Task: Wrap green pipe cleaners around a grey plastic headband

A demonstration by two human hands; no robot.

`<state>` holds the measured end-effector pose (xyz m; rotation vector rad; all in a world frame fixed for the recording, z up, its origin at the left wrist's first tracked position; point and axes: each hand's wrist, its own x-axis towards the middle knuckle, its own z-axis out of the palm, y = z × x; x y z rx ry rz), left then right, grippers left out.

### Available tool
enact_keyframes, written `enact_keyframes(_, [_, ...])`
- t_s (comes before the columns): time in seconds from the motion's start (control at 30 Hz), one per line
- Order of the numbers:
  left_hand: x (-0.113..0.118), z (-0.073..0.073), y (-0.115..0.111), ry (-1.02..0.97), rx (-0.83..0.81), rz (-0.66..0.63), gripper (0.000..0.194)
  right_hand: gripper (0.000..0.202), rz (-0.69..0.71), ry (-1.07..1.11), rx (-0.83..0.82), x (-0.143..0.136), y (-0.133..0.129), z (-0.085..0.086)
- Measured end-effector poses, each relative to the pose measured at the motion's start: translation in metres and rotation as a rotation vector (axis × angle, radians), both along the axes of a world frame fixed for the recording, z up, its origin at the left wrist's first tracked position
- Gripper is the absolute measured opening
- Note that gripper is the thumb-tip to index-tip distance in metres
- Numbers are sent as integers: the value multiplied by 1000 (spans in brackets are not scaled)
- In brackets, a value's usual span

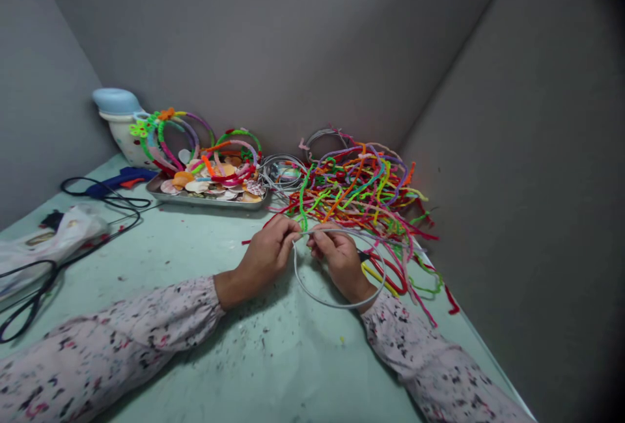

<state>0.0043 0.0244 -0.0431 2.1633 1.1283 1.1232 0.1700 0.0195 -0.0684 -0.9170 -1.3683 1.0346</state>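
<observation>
Pinching the wire ring [336, 306] at its own ten o'clock, I have the left hand [266, 247] and right hand [339, 254] both grasping it thumb against finger, tips nearly meeting. The loop sags toward four o'clock, crossing in front of the right wrist. Fingers cover any ends, so I can't tell whether they overlap. Here I'd anchor with one pinch, bend with the other in small turns, and keep the loop flat and round. A heap of fuzzy stems [361, 189] sits at two o'clock; I'd avoid snagging it. Pliers [375, 274] lie at four, a shell tray [209, 203] toward ten.
</observation>
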Motion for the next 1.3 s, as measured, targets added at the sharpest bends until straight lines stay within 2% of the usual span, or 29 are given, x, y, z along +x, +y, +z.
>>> enact_keyframes(0.1, [0,2,0,-81,-62,41,13,20,1,31,-42,-1,1,1])
enact_keyframes(0.2, [1,4,0,-233,-202,39,14,20,39,36,-112,-2,2,4])
enact_keyframes(0.33, [2,4,2,-427,-443,-139,20,15,133,-28,-138,-2,2,8])
enact_keyframes(0.43, [4,1,4,-601,-624,-252,23,20,162,-37,-136,-2,2,9])
enact_keyframes(0.53, [4,0,6,-790,-757,-307,20,31,103,13,-106,-1,1,7])
enact_keyframes(0.7, [3,-1,10,-946,-912,-366,15,23,-14,-46,35,1,-1,5])
enact_keyframes(0.97, [1,-6,16,-995,-1026,-361,14,14,-38,-38,177,0,0,6])
enact_keyframes(1.03, [0,-7,16,-967,-1038,-358,13,13,-59,4,113,-2,1,4])
enact_keyframes(1.13, [1,-9,16,-931,-1062,-339,12,25,-46,94,-45,-5,2,2])
enact_keyframes(1.3, [2,-9,14,-832,-1048,-313,14,24,-38,100,-142,-5,2,4])
